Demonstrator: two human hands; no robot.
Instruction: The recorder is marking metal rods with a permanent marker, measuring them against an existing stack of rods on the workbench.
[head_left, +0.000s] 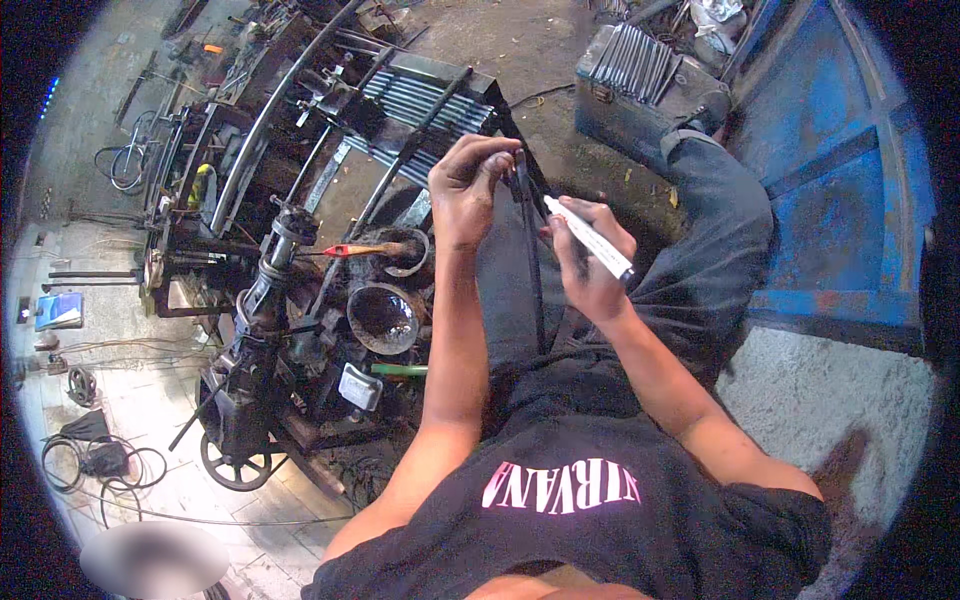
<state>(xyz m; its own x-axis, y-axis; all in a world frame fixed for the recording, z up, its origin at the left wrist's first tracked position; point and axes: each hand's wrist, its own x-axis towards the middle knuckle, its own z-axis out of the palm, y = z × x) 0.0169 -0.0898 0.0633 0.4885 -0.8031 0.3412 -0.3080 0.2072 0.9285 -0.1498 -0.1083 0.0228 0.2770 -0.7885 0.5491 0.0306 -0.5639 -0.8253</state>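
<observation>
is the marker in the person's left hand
No, the white marker is in the right hand, while the left hand is near the upper end of a dark bar.

1. Between my left hand [466,185] and right hand [592,260], a dark strip [532,250] stands in the way.
2. Left of my left forearm, a round bowl [372,302] and red-tipped tool [362,250] crowd the way.
3. Rightward, my bent leg blocks.
4. Ahead, bare ground [530,50] leaves passing room.
</observation>
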